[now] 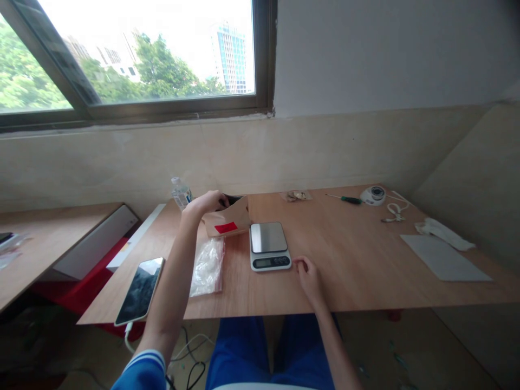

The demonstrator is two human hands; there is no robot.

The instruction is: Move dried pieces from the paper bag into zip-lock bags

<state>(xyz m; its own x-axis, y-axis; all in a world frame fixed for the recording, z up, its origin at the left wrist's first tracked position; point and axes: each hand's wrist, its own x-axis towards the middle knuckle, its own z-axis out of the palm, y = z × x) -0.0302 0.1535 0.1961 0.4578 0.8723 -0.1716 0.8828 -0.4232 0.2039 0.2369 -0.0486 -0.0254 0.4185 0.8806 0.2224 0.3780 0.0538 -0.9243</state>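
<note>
My left hand [211,201] is at the mouth of a brown paper bag [239,219] with a red label. Its fingers are bent down into the dark opening, and the tips are hidden. A digital kitchen scale [268,238] lies in front of me, with a bare metal plate and a dark display. Beside the scale's lower right corner, my right hand [307,273] rests on the table with its fingers curled in; nothing shows in them. A clear zip bag [208,266] with a red edge lies below the paper bag.
A phone [140,291] with a cable lies at the left edge, and a water bottle [181,193] stands behind my left arm. Along the back are a small plastic bag [296,195], a screwdriver [350,200] and a dome camera [372,195]. White paper [442,259] lies right.
</note>
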